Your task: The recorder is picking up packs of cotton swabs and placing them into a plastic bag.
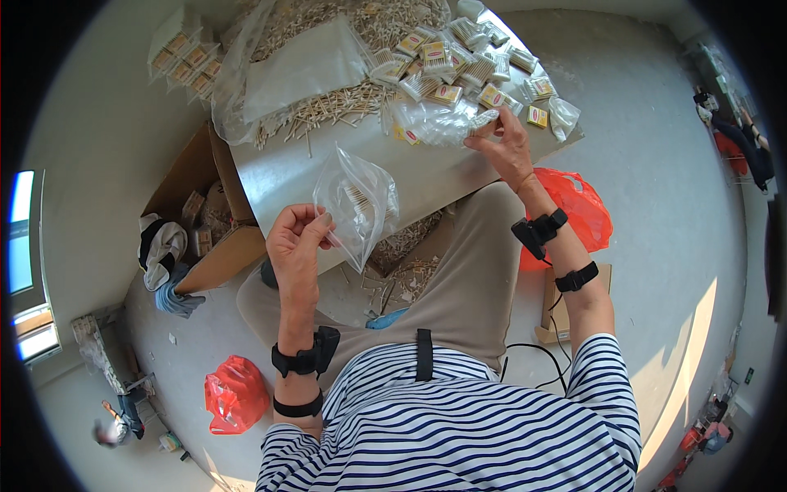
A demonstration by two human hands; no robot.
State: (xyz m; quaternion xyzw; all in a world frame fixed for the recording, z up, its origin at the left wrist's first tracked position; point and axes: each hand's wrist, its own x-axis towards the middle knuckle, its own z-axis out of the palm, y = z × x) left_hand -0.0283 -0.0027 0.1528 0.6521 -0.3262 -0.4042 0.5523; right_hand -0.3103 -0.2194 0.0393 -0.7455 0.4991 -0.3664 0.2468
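A clear plastic bag [361, 225] hangs open-mouthed from my left hand [297, 238], its edge pinched between thumb and fingers. A few cotton swabs show through its film. At the table's right side my right hand [510, 152] has thumb and fingertips closed on a small clear pack of cotton swabs [484, 120], whose end sticks out past the fingers. Thin clear bags [434, 123] lie flat just left of that hand. Beyond it is a heap of filled swab packs [467, 66] with yellow-and-white cards.
Loose cotton swabs [336, 107] and a large plastic sheet [303, 70] cover the far part of the metal table [279, 176]. An open carton [221, 258] stands at its left. Red plastic bags [236, 394] [578, 205] lie on either side of me. Stacked packs [184, 53] stand far left.
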